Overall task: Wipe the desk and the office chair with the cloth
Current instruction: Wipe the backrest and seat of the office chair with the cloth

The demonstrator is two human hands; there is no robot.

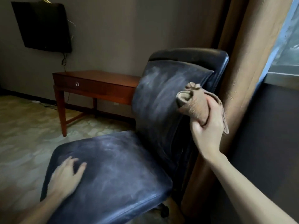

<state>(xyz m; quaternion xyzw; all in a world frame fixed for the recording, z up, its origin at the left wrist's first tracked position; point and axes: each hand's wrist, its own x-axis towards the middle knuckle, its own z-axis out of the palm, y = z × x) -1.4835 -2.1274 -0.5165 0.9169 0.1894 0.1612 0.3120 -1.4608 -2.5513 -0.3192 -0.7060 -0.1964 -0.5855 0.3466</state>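
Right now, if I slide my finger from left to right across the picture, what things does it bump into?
TV on the wall → desk → chair backrest → cloth gripped by the right hand → curtain → window.

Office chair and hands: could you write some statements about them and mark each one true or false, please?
1. The right hand holds the cloth near the office chair's backrest. True.
2. The left hand also grips the cloth. False: it rests open on the seat.
3. The desk has a drawer with a ring pull. True.
4. A dark screen stands on the desk. False: it hangs on the wall.
5. The seat looks clean and glossy. False: pale dusty smears cover it.
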